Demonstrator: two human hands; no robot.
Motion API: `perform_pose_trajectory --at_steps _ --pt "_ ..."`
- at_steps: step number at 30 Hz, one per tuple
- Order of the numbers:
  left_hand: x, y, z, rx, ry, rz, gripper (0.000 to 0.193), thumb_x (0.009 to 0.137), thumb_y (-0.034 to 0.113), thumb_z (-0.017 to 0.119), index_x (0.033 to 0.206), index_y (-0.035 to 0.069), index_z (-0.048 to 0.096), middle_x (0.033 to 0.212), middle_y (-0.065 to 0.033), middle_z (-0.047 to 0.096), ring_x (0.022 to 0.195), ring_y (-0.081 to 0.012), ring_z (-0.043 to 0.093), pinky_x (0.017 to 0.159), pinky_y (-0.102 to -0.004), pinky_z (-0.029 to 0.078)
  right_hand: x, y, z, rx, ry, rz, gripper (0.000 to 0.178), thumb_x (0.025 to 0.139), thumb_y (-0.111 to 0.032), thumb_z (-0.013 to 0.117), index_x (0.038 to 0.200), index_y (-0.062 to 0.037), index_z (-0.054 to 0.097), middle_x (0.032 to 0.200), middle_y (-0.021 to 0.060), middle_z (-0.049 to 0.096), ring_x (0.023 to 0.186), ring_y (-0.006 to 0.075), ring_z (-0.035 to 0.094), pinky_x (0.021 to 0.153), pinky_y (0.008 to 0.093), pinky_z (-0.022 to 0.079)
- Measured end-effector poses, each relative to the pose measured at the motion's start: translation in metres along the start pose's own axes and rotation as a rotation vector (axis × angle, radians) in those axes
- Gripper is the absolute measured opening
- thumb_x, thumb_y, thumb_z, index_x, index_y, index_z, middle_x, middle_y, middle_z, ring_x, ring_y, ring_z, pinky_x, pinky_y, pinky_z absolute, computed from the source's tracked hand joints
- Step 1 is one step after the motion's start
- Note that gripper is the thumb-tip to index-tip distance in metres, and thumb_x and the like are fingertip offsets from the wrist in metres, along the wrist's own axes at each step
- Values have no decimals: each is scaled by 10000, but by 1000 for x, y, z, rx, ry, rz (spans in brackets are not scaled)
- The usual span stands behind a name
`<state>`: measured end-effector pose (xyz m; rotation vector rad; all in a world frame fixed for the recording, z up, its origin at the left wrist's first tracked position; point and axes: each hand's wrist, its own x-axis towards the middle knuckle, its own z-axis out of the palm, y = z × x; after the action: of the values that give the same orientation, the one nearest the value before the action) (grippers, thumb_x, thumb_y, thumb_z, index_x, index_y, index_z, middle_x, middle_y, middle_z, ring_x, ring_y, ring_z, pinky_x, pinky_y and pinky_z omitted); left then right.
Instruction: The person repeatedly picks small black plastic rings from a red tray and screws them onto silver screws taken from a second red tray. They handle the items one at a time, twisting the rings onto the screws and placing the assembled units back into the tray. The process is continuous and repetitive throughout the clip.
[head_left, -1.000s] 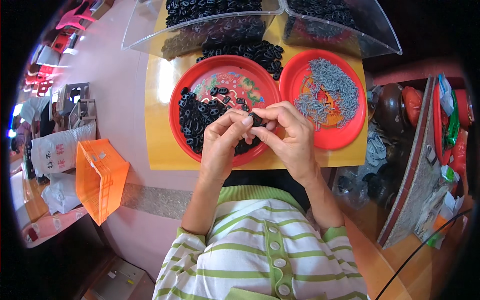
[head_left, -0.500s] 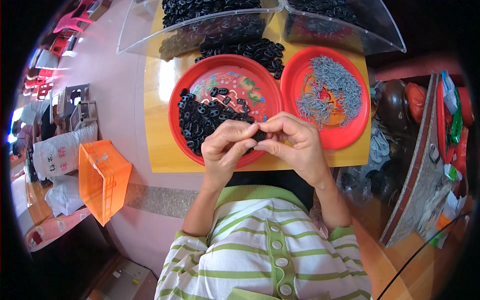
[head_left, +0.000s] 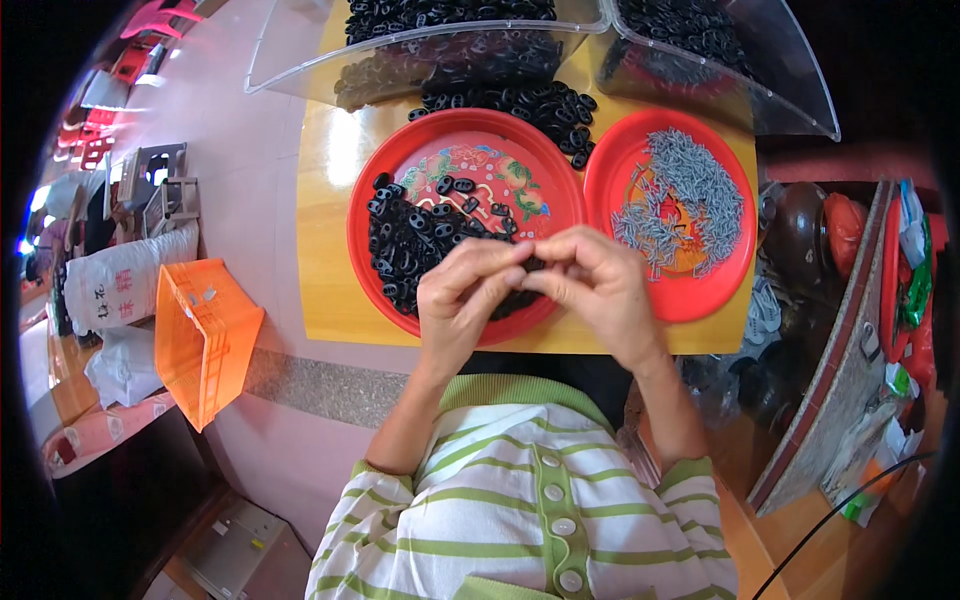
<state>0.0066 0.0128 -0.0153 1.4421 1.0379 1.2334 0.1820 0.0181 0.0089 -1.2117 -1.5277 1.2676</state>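
My left hand and my right hand meet over the near edge of a red round tray. Thumb and forefinger of each are pinched on one small black two-hole piece, mostly covered by the fingertips. Whether a screw is in it cannot be seen. Many like black oval pieces are heaped on the tray's left side, a few lying loose near its middle. To the right, a second red plate bears a spread of small grey screws.
Two clear plastic bins with more black pieces stand at the table's far side, with a loose pile before them. The yellow table ends just before my body. An orange crate sits on the floor at left; a dark jar is at right.
The view has shifted slightly, so the table and trays appear a little further right. Both hands stay together, and their fingertips now cover more of the black piece.
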Motion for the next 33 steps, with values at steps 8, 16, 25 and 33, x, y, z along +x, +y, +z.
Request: perform_pose_trajectory --at_steps 8,16,25,33 --pt "37 -9 -15 732 73 120 162 744 20 697 902 41 673 853 -89 579 775 -251 579 786 -350 471 85 -38 -114 -743 715 -359 266 834 -63 652 1099 -89 668 828 -34 599 694 31 480 653 181 410" --pt "45 -15 -4 878 19 93 152 708 48 707 855 33 671 856 -99 568 860 -289 528 813 -382 428 106 -42 -120 -570 731 -331 242 850 -80 633 1088 -43 649 837 -4 611 719 52 503 681 204 428" --pt "46 -9 -4 873 -28 141 144 703 16 702 829 26 632 885 -95 568 861 -287 518 772 -373 431 38 22 -89 -672 272 -46 70 790 -88 660 826 -32 637 777 85 609 684 227 606 602 333 457" --pt "17 2 5 193 50 -138 100 799 -77 605 869 -25 555 839 -79 645 766 -149 666 702 -227 504 42 39 -82 -918 264 -104 81 768 -107 660 802 -53 611 833 96 584 839 275 596 688 407 483"
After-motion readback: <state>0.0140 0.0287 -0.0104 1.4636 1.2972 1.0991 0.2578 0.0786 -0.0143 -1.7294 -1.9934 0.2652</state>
